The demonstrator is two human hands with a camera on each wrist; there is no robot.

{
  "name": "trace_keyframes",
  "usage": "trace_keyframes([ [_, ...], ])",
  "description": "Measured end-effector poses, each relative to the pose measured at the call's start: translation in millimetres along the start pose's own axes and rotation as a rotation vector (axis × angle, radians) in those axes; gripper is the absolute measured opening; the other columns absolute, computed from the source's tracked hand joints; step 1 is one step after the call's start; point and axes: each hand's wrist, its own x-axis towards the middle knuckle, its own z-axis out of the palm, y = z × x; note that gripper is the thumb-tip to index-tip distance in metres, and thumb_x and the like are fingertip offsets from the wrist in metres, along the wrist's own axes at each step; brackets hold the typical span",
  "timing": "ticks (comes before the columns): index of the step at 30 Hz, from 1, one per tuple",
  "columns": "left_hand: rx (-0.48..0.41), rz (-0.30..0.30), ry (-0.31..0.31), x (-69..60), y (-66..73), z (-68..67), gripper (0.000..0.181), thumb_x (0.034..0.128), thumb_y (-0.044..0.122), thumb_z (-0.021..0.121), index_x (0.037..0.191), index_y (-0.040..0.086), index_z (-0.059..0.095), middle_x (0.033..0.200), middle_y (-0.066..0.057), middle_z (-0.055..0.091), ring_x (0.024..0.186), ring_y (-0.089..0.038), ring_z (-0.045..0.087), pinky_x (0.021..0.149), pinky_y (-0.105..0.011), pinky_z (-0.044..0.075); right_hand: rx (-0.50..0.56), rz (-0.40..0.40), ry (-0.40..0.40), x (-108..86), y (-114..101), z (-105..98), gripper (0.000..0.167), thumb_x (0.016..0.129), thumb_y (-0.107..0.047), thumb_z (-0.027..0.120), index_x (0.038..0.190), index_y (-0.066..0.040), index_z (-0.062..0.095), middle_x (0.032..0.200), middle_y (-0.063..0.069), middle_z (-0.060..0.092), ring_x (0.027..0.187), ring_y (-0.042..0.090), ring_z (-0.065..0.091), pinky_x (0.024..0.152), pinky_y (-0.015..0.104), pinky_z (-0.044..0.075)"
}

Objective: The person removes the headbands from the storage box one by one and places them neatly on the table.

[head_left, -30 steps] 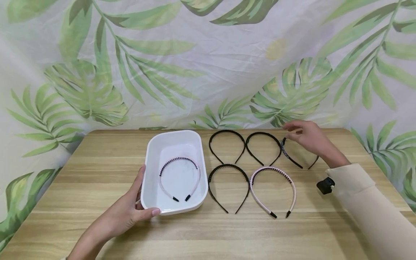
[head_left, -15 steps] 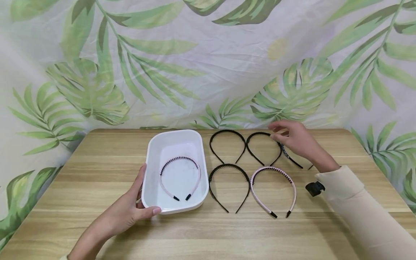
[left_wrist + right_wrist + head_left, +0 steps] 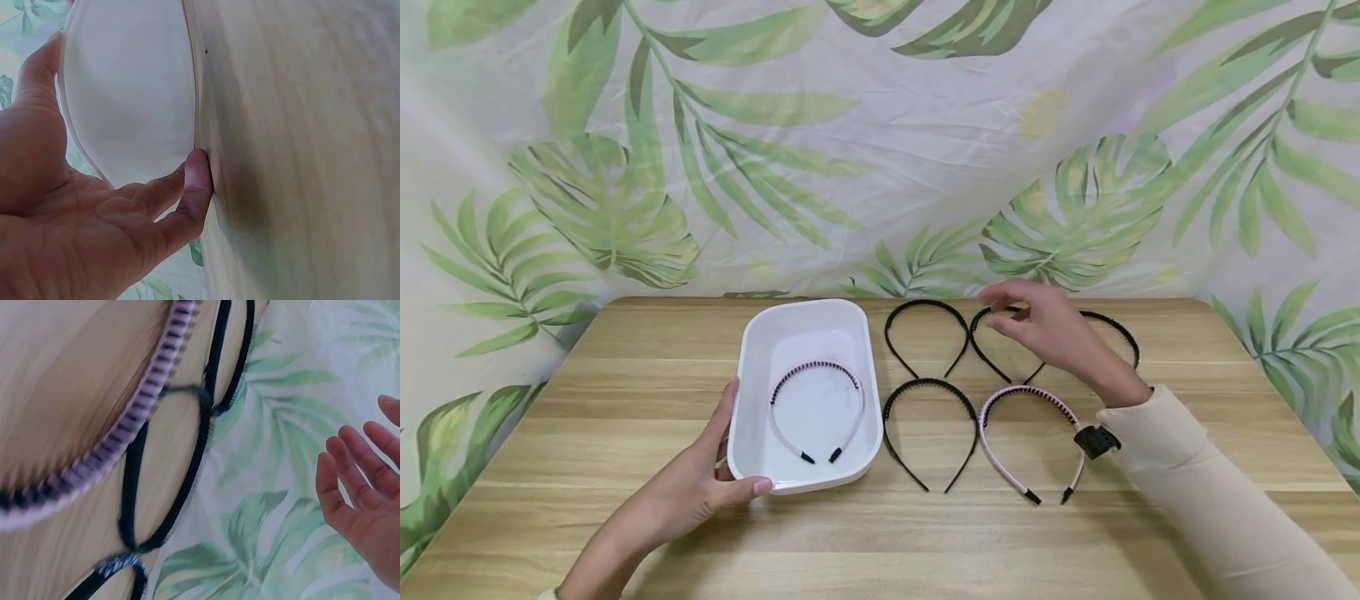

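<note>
My left hand [image 3: 688, 490] grips the left side of a white plastic tub [image 3: 749, 392], thumb over the near rim. Inside the tub lies a pink headband [image 3: 816, 365] with a toothed inner edge. My right hand [image 3: 1047, 323], holding nothing, hovers with loosely bent fingers over the middle black headband [image 3: 977, 346] of the back row, partly hiding it. A black headband [image 3: 927, 302] lies to its left. The rightmost back headband [image 3: 1126, 330] is partly behind the hand; its glittery section [image 3: 119, 565] shows in the right wrist view.
In front lie another black headband [image 3: 928, 382] and a second pink headband [image 3: 1027, 391], just right of the tub. They rest on a wooden table [image 3: 880, 550]. A leaf-patterned cloth [image 3: 925, 150] hangs along the table's far edge. A black device [image 3: 1097, 442] sits at my right cuff.
My right hand has moved left from over the rightmost back headband to over the middle one, with nothing in it. The left hand and tub stay in place.
</note>
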Motion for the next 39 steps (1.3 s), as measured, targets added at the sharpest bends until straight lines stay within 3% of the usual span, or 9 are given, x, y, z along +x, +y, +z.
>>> trace_keyframes([
  [24, -0.011, 0.012, 0.002, -1.1, -0.4, -0.5, 0.129, 0.0913, 0.016, 0.082, 0.166, 0.025, -0.022, 0.171, -0.031, 0.008, 0.118, -0.036, 0.064, 0.086, -0.022, 0.058, 0.092, -0.101, -0.048, 21.5, -55, 40, 0.034, 0.099, -0.007, 0.071, 0.132, 0.0, 0.069, 0.127, 0.017, 0.073, 0.119, 0.032, 0.067, 0.095, 0.048, 0.058],
  [39, -0.017, 0.001, 0.003, -0.8, -1.0, 0.6, 0.129, 0.091, 0.018, 0.083, 0.166, 0.03, -0.022, 0.173, -0.029, 0.003, 0.12, -0.036, 0.064, 0.088, -0.02, 0.057, 0.115, -0.193, -0.08, 34.2, -79, 69, 0.032, 0.097, -0.005, 0.072, 0.128, 0.001, 0.07, 0.122, 0.018, 0.074, 0.113, 0.032, 0.069, 0.09, 0.044, 0.061],
])
